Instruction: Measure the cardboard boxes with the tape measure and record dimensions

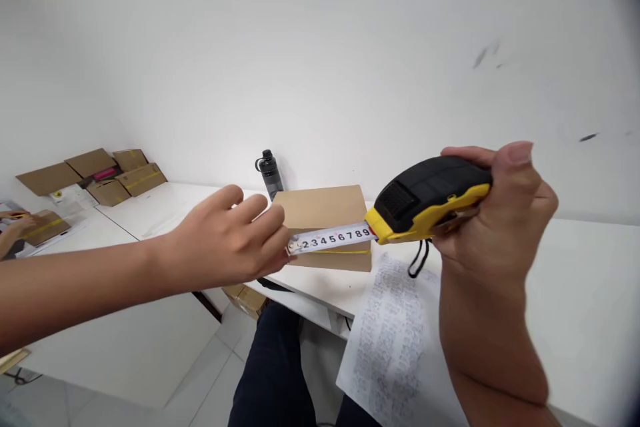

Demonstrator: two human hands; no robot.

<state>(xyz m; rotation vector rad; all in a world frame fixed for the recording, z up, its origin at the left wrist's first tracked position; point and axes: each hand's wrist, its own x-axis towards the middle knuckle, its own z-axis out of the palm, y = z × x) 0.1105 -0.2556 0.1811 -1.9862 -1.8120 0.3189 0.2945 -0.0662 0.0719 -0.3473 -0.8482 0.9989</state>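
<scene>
My right hand [505, 213] is wrapped round the yellow and black case of a tape measure [433, 197], held up above the table. From the case a short length of white blade [335, 238] runs left, showing numbers up to 9. At its end, my left hand [240, 233] is closed with the fingertips pinching the blade's tip. A black wrist strap hangs under the case. Behind the blade a cardboard box [325, 207] with a yellow strip lies on the white table, partly hidden by the blade and my left hand.
A dark bottle [270, 173] stands by the wall behind the box. A sheet covered in handwriting [390, 340] hangs over the table's front edge. Several cardboard boxes [145, 178] sit at the far left, where another person's hand [23, 223] is near a small box [47, 227].
</scene>
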